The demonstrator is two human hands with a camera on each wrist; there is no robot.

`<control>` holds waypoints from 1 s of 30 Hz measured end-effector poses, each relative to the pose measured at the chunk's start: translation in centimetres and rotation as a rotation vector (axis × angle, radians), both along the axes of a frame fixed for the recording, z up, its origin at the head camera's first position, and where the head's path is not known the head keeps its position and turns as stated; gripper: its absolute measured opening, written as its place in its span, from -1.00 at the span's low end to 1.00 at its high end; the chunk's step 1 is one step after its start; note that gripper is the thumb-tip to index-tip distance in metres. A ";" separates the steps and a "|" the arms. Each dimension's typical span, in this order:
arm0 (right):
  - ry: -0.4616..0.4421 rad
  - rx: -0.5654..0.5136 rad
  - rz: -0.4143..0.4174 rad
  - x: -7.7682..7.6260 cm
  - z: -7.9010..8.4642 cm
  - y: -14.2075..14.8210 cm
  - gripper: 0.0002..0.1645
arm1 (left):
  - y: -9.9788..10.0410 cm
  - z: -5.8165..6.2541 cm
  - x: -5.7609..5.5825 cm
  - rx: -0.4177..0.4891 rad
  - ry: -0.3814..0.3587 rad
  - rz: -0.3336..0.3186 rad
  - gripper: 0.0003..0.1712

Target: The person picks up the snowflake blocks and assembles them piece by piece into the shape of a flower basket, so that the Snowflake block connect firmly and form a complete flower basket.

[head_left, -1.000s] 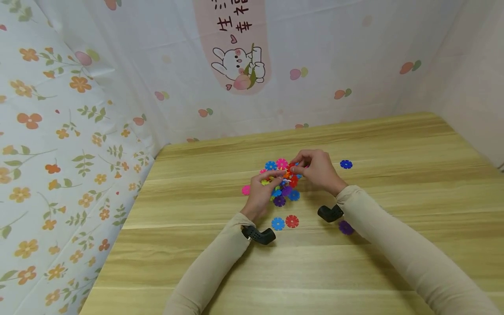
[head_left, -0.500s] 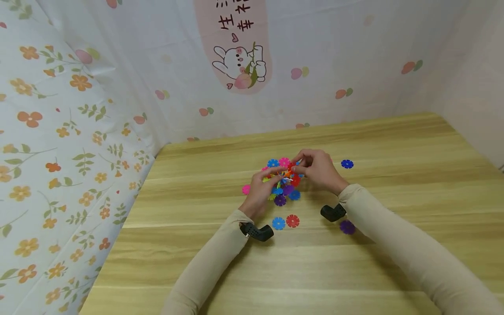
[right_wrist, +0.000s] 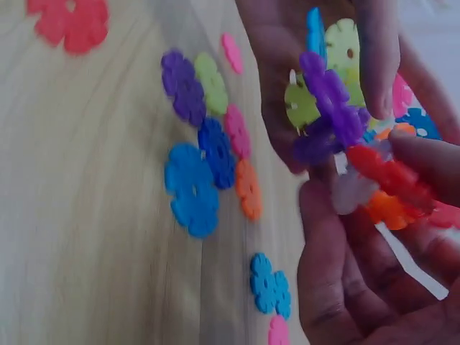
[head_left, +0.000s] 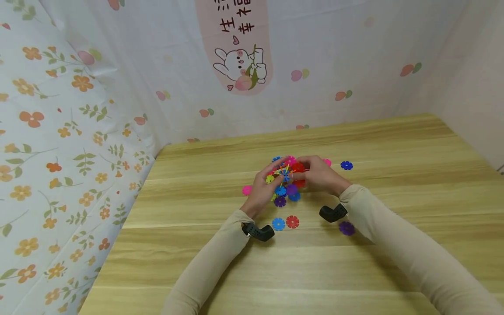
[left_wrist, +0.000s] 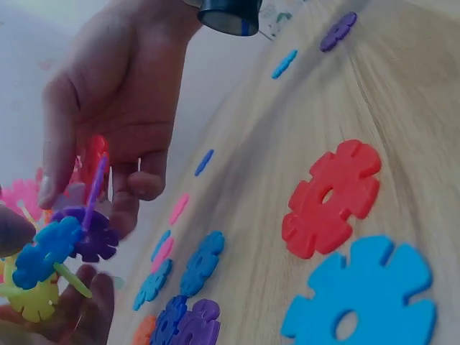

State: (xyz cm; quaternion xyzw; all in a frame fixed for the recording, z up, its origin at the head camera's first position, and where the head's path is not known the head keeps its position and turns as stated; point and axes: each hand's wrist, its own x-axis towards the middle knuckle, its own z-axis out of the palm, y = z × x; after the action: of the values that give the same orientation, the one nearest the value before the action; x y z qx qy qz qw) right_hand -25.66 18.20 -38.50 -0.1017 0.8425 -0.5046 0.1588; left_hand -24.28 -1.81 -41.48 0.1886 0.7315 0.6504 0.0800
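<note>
Both hands are around a cluster of interlocking flower-shaped plastic discs (head_left: pixel 285 176), joined at their slots in many colours. From the left side, my left hand (head_left: pixel 260 192) holds it, thumb in front and fingers behind. My right hand (head_left: pixel 320 177) grips its right side, where a red disc (right_wrist: pixel 392 178) sits between thumb and fingers. A purple disc (right_wrist: pixel 334 97) stands out from the cluster in the right wrist view. The left wrist view shows a light blue disc (left_wrist: pixel 47 251) and a yellow disc (left_wrist: pixel 34 298) near my left fingers. The fingers hide much of the cluster.
Loose discs lie on the wooden table (head_left: pixel 220 271): a light blue one (head_left: pixel 278 224) beside a red one (head_left: pixel 292 222), a purple one (head_left: pixel 347 228) by the right forearm, a dark blue one (head_left: pixel 346 165) and a pink one (head_left: pixel 246 190). Several more lie beneath the hands.
The cluster has turned between the hands, with the blue disc now facing up and spikes of edge-on discs showing. My right hand has shifted slightly down, uncovering a pink disc behind it.
</note>
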 end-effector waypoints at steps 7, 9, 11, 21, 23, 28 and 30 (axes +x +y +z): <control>0.086 -0.039 -0.077 0.3 0.0 -0.3 -0.71 | 0.2 0.3 0.1 0.087 0.073 0.026 -0.33; 0.120 -0.043 -0.119 0.4 0.0 -0.3 -0.71 | 0.2 0.5 0.0 0.123 0.091 0.064 -0.30; 0.160 -0.043 -0.160 0.4 0.0 -0.3 -0.71 | 0.2 0.5 -0.1 0.174 0.089 0.100 -0.32; 0.414 -0.050 -0.212 0.5 0.0 -0.4 -0.74 | -0.7 0.8 -0.6 0.335 -0.048 0.034 -0.43; 0.490 -0.073 -0.213 0.6 -0.1 -0.5 -0.74 | -0.7 1.0 -0.6 0.335 -0.088 -0.004 -0.44; 0.738 -0.102 -0.217 0.7 -0.3 -0.8 -0.71 | -0.4 1.8 -0.5 0.382 -0.153 -0.103 -0.45; 0.829 -0.085 -0.214 0.6 -0.4 -0.9 -0.69 | -0.1 2.1 -0.5 0.405 -0.152 -0.122 -0.47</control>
State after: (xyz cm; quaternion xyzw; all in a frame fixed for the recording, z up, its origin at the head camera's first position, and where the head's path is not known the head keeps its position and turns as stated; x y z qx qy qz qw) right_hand -25.01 17.30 -38.94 -0.2145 0.8192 -0.4690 -0.2509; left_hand -24.79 -1.91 -39.38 0.1953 0.5651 0.7902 0.1347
